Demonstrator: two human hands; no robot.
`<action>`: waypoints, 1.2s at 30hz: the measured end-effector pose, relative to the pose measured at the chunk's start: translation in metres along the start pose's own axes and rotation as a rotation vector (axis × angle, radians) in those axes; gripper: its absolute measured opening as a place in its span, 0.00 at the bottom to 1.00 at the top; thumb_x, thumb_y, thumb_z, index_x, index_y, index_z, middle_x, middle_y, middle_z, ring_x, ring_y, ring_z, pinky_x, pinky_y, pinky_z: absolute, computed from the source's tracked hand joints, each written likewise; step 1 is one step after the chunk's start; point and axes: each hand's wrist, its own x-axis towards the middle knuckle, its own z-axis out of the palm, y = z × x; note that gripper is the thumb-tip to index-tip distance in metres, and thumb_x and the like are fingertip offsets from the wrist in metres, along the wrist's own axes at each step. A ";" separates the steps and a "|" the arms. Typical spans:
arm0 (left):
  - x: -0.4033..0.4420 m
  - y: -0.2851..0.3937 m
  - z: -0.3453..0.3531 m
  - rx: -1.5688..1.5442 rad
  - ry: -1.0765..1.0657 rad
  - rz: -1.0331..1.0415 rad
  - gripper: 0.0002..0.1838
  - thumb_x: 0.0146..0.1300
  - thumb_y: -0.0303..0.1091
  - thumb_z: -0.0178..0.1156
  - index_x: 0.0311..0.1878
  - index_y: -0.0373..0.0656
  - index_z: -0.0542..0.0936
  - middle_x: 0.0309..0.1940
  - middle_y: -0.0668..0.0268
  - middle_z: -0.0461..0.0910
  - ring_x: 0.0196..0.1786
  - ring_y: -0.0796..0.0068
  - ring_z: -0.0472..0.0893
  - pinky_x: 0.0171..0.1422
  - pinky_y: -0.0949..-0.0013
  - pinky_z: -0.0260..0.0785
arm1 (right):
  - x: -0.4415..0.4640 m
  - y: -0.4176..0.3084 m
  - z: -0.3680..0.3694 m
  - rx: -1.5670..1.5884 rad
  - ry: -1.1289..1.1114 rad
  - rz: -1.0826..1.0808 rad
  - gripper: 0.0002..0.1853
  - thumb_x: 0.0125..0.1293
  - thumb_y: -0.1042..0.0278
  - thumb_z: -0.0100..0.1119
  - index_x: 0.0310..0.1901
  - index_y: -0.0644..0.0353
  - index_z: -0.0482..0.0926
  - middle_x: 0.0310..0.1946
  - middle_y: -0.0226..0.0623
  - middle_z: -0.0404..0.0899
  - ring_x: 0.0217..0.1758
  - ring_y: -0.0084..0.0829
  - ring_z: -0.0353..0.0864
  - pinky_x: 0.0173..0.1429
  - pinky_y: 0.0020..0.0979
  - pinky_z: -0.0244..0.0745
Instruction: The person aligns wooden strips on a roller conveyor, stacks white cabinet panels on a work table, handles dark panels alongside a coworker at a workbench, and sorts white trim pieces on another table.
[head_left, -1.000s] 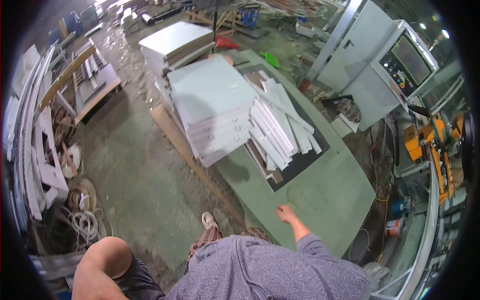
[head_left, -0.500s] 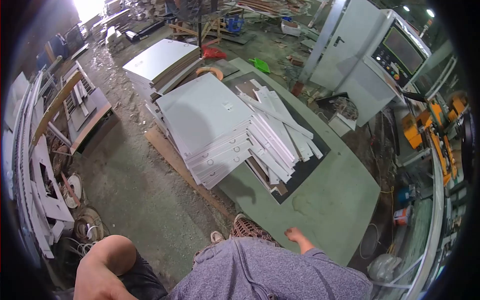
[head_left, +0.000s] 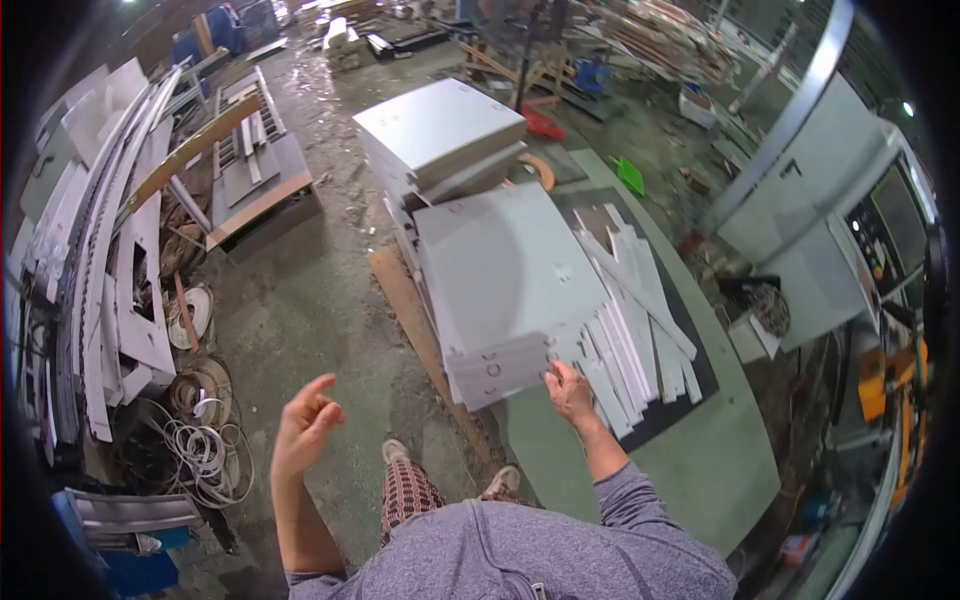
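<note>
My left hand (head_left: 305, 425) is raised over the floor on the left, fingers apart and partly bent, with nothing in it. On the right, my right hand (head_left: 568, 390) is at the near right corner of a stack of white panels (head_left: 505, 265); its fingers are curled, and whether they touch the stack or hold anything is unclear. Long white strips (head_left: 625, 350) lie loosely beside the stack on a dark sheet (head_left: 700, 370). Under these is a green tabletop (head_left: 640, 500). Another pile of white panels (head_left: 440, 120) stands behind.
Coiled edging strips (head_left: 205, 460) and long profiles (head_left: 100, 290) are at the left. A low rack of pieces (head_left: 270, 195) stands farther back. A brown board (head_left: 420, 335) runs along the stack's left foot. At the right are a grey cabinet (head_left: 800, 240) and orange machinery (head_left: 875, 385).
My left hand has come up into view with the forearm extended. My right hand has moved forward to the panel stack. The camera view has turned left, shifting the scene right.
</note>
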 end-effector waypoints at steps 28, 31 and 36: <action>0.268 -0.200 -0.310 0.074 0.043 -0.364 0.22 0.62 0.41 0.58 0.51 0.33 0.73 0.34 0.62 0.80 0.35 0.75 0.78 0.42 0.71 0.72 | 0.295 -0.065 0.096 -0.541 0.355 0.513 0.24 0.64 0.49 0.47 0.41 0.66 0.77 0.40 0.54 0.78 0.43 0.51 0.77 0.47 0.44 0.71; 0.318 -0.223 -0.346 0.105 0.127 -0.406 0.21 0.62 0.42 0.58 0.50 0.34 0.74 0.34 0.63 0.79 0.34 0.75 0.78 0.41 0.70 0.72 | 0.383 -0.067 0.111 -0.469 0.620 0.335 0.23 0.65 0.51 0.47 0.44 0.66 0.76 0.42 0.52 0.77 0.44 0.51 0.76 0.48 0.42 0.70; 0.338 -0.296 -0.409 -0.132 0.562 -0.898 0.15 0.62 0.42 0.57 0.42 0.39 0.75 0.29 0.63 0.78 0.24 0.73 0.77 0.25 0.68 0.69 | 0.539 -0.148 0.132 -0.390 0.643 0.146 0.23 0.64 0.53 0.50 0.47 0.69 0.74 0.46 0.52 0.75 0.51 0.48 0.73 0.54 0.42 0.67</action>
